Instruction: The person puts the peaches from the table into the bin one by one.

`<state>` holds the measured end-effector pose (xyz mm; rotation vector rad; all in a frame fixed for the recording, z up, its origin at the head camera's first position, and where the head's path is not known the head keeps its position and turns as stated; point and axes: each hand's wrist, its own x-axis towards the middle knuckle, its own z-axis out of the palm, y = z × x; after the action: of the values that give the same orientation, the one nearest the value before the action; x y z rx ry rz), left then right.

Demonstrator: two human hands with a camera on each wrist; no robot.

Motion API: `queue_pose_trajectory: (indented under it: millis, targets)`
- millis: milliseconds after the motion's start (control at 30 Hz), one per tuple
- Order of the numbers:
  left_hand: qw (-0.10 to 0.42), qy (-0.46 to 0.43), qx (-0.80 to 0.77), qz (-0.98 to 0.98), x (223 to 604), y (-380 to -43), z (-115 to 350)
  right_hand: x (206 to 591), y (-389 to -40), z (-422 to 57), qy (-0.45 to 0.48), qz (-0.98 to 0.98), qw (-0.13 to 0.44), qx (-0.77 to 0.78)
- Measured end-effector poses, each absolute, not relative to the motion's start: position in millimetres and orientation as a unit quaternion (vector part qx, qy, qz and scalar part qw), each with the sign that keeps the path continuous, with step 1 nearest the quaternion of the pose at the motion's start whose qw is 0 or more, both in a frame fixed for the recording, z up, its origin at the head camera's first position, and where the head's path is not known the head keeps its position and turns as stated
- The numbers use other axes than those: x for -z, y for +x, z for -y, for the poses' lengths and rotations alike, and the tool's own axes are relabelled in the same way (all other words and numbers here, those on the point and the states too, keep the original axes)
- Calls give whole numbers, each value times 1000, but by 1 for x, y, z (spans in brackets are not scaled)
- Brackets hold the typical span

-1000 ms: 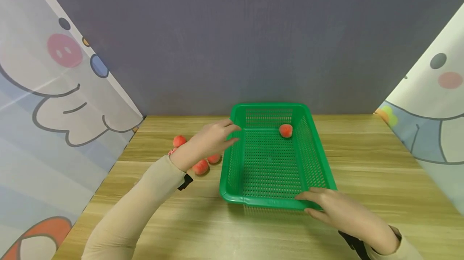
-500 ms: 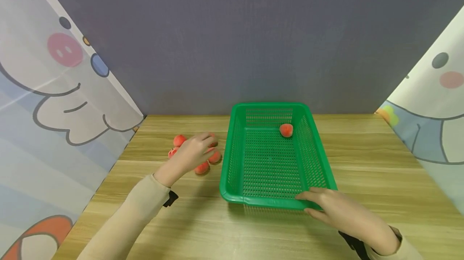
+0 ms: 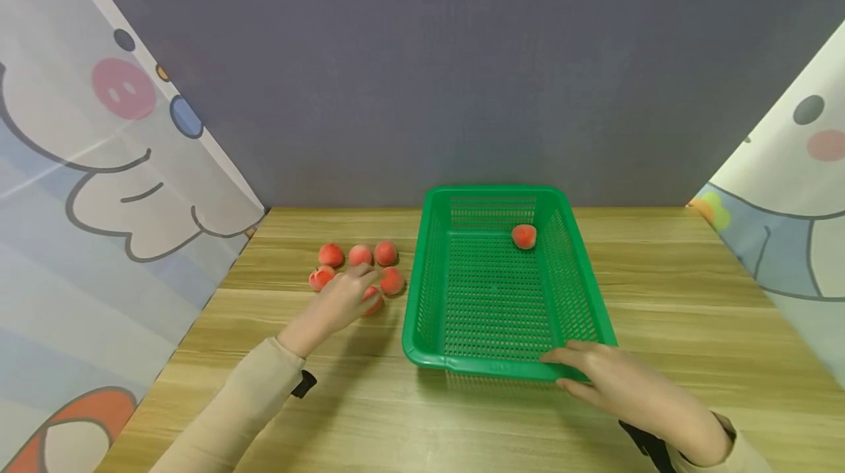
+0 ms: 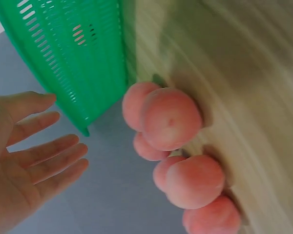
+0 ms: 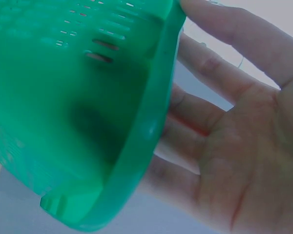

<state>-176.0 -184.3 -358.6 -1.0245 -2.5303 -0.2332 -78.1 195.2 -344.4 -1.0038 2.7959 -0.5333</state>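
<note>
Several pinkish-red peaches [image 3: 392,281] lie grouped on the wooden table, left of a green plastic basket [image 3: 510,369]. One more peach [image 3: 524,237] sits inside the basket, at its far right. My left hand [image 3: 339,301] hovers over the near side of the group, partly covering a peach [image 3: 374,303]. In the left wrist view, the fingers [image 4: 58,146] are spread and touch no fruit. At the basket's near right corner, my right hand [image 3: 607,378] holds the rim [image 5: 154,112], fingers over it and thumb on the outer side.
A grey panel [image 3: 462,77] rises behind the table [image 3: 660,297]. Cartoon-printed sheets stand at the left [image 3: 59,238] and right [image 3: 805,238]. Bare wood shows to the right of the basket and in front of it.
My left hand has moved left, from above the basket's left rim to over the peaches, then slightly nearer, exposing the far ones. My right hand stays at the basket corner.
</note>
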Motion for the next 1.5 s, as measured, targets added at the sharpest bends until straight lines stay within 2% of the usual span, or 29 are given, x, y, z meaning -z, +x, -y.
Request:
queue_pose_trajectory:
  millis: [333,600,833,1067,1500]
  targets:
    - [190,-332,115,917,379,-177,187,345,-78,-195,-330,-926,59,174]
    - [220,-339,111,908,395,-184,189,345,-78,-195,-329,-927,61,171]
    - [216,-343,108,908,404,-186,192,345,-78,-195,-332,-926,60,170]
    - [234,-352,78,903,410,-186,192,346,-78,-195,-335,-925,56,170]
    - [168,-326,42,929,416,-185,195,345,-78,-195,-334,-926,57,169]
